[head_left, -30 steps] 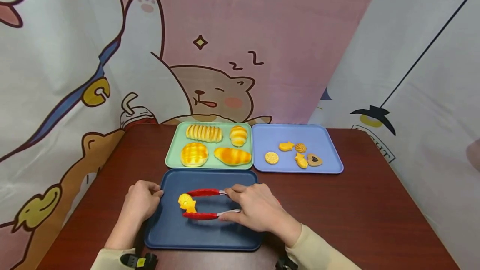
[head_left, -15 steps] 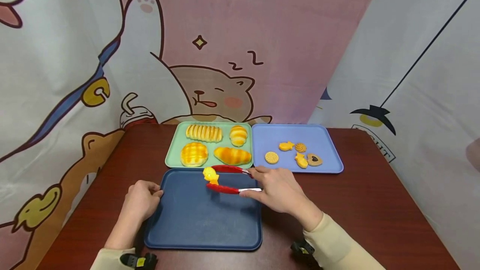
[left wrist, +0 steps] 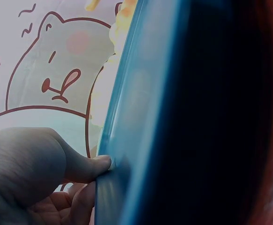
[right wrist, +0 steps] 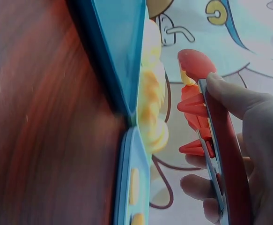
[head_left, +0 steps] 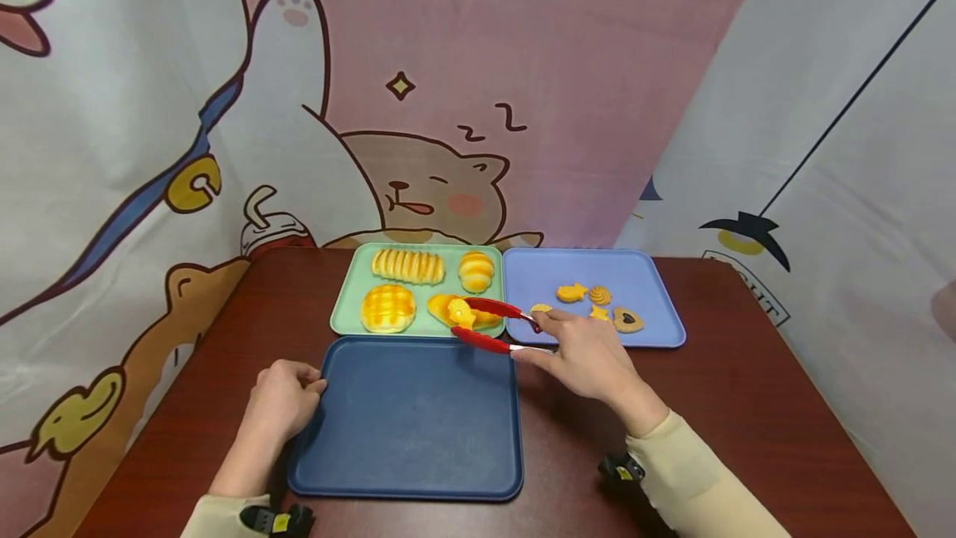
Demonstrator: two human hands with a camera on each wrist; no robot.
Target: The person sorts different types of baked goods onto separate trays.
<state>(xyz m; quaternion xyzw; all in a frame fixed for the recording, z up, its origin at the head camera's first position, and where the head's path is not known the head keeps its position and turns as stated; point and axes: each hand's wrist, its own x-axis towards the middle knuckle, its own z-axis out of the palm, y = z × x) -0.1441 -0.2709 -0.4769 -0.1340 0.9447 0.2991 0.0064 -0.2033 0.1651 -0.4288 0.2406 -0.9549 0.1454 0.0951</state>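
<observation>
My right hand (head_left: 590, 359) grips red-tipped tongs (head_left: 484, 340) above the seam where the trays meet. Between the tong tips is a small yellow piece (head_left: 461, 314), perhaps fish-shaped; in the head view it overlaps the long bread roll (head_left: 489, 319). In the right wrist view the thumb presses one arm of the tongs (right wrist: 227, 150) and the fingers curl round the other side. My left hand (head_left: 280, 401) pinches the left rim of the dark blue tray (head_left: 407, 422), thumb on top in the left wrist view. Nothing lies on that tray.
Behind stands a green tray (head_left: 345, 305) with several toy breads, such as a round bun (head_left: 388, 309). Beside it, a lilac tray (head_left: 657, 330) bears small biscuits, including a heart-shaped one (head_left: 628, 320). The right hand partly covers some. A brown table (head_left: 709, 405) carries everything.
My right hand has moved the tongs and the yellow piece away from above the dark blue tray, back and to the right. My left hand has stayed at the tray's rim.
</observation>
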